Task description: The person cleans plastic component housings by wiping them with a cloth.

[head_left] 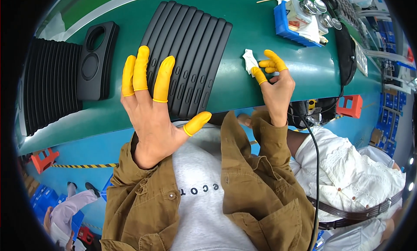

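Resting my left hand [150,107], fingers spread wide, on the near-left row of black cases [189,55], I judge them light, stiff, grippable by edges; right hand [273,79] pinches a white wipe [249,60].

Few packages, no screens or signs that I can make out. Blue plastic bin [284,21] at the far right of the green surface [260,55], holding a red-and-white printed card or label [296,21] and white wrapping. More blue bins [386,112] stacked far right, contents too small to tell.
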The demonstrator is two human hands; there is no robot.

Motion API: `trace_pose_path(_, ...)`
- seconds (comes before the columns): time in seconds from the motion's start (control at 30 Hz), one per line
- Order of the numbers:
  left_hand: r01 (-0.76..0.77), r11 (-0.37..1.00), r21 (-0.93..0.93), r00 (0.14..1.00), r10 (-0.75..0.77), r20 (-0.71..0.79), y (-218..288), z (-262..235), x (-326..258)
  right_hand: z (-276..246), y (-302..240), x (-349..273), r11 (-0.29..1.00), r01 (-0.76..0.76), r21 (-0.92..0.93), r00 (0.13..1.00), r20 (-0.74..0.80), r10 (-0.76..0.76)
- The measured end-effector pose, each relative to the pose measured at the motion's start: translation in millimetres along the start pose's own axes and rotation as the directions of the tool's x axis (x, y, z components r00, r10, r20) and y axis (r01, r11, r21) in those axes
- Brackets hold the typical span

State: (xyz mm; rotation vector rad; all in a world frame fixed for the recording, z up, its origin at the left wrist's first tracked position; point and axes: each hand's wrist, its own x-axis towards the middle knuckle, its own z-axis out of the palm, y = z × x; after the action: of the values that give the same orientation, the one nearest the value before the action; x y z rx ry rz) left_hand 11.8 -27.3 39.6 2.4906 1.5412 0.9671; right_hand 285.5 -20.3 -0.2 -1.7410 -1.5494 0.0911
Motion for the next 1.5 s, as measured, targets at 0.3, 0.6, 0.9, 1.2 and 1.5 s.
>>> trace_pose_path(0.3, 0.002, 1.0, -0.014, 1.0, -0.002, -0.012, -1.8, -0.7, -2.1, -8.5, 15.2, -1.3, 0.976, -0.175, -0.132, 0.978, -0.137, 0.157)
trace_pose_path(0.6, 0.0, 1.0, -0.02, 1.0, 0.0, -0.006, 1.2, 3.6, 0.1, -2.4, 20.5, 1.1, 0.919, 0.109, -0.378, 0.979, -0.122, -0.166)
trace_pose_path(0.9, 0.009, 1.0, -0.025, 1.0, -0.009, 0.007, 20.4, 26.4, 16.3, -45.9, 71.2, 55.0, 0.772, -0.394, 0.499, 0.896, 0.021, 0.444)
trace_pose_path(1.2, 0.023, 0.999, -0.023, 1.0, -0.022, 0.012, 40.5, 51.8, 31.2, -54.4, 58.7, 37.5, 0.898, 0.411, -0.159, 0.894, 0.266, -0.361)
trace_pose_path(1.5, 0.012, 1.0, -0.02, 1.0, -0.012, 0.007, 31.0, 37.6, 23.0, -29.3, 47.4, 61.3, 0.962, 0.271, -0.017, 0.937, 0.235, -0.259)
